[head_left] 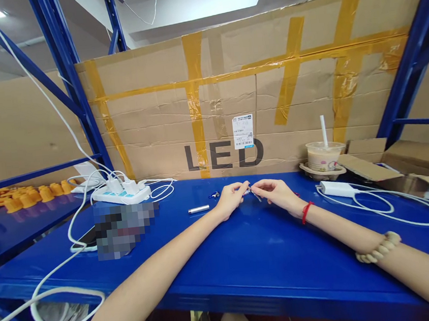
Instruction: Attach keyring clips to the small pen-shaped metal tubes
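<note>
Over the blue tabletop, my left hand and my right hand meet, fingertips pinched close together. Between them is a small silvery metal piece with a thin part hanging down; fingers cover much of it, and its kind is too small to make out. Both hands are closed on it. Left of my left hand lies a short silver cylinder with a dark end. A small blue and silver piece rests just behind that hand. Something small and red shows partly behind my right wrist.
A white power strip with plugs and cables stands at the left, near a phone beside a blurred patch. At the right are a drink cup, a white charger and open cardboard. A cardboard wall closes the back.
</note>
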{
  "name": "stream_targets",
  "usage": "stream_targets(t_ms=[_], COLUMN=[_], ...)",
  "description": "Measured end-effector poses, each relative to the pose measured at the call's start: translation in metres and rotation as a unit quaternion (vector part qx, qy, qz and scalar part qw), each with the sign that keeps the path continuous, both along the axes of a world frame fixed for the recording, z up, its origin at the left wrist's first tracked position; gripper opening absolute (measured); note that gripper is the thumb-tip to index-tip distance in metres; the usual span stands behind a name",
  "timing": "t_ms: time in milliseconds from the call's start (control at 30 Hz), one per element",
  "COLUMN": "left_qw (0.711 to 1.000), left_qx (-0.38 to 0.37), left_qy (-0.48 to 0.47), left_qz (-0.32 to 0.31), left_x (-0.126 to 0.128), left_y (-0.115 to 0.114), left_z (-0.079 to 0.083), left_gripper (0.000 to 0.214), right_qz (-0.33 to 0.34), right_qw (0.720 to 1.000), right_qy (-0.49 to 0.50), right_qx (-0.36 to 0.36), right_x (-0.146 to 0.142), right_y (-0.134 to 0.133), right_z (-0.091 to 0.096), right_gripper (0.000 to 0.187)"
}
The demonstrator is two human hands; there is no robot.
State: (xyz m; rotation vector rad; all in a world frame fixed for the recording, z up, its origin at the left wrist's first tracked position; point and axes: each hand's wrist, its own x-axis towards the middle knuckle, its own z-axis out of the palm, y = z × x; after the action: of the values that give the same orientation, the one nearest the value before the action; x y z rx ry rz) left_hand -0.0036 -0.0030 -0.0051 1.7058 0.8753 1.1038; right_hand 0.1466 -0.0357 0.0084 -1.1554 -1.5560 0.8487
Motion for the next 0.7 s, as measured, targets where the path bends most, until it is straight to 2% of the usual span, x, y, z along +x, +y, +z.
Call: stream_targets(t_ms=[300,700], left_qw=[1.000,0.998], left_qx=[-0.005,-0.063], left_qy=[-0.013,-0.012], left_qz=[-0.005,0.002], left_x=[-0.0004,-0.0018], left_y=[-0.0051,-0.0019], left_z=[0.0047,0.0041], left_gripper=[0.054,0.050], right_qz=[-0.013,0.014], right_qw=[1.000,0.998], right_qy=[0.015,-0.009], right_qx=[-0.007,0.056], right_x=[0.0004,0.0047], right_y=[0.0017,0.0068], right_z=[-0.0016,-0.0057], right_gripper=[0.040,0.040])
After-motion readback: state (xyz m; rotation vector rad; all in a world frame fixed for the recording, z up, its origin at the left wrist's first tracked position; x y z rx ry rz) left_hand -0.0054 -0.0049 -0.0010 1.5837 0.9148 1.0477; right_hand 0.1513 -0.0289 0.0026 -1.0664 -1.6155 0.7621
